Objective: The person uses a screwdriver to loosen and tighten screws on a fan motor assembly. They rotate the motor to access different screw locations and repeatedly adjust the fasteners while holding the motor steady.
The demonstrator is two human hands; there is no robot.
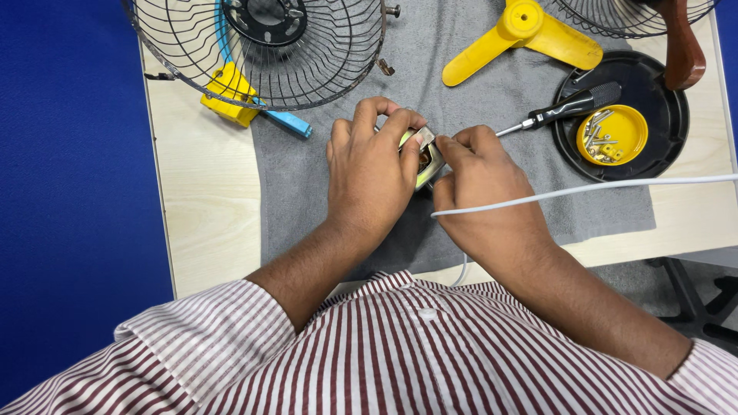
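My left hand (369, 165) is wrapped over a small fan motor (425, 157), whose metal body shows between my two hands on the grey cloth (307, 184). My right hand (484, 188) pinches the motor's right side with thumb and forefinger. A white cable (615, 187) runs from the right across my right hand and down toward my shirt. Most of the motor is hidden under my fingers.
A black wire fan guard (261, 54) with a yellow and blue part (228, 92) lies at the back left. A yellow fan blade (523, 31) lies at the back. A black round cover (661, 138) holds a yellow cap of screws (613, 135) and a screwdriver (561, 110).
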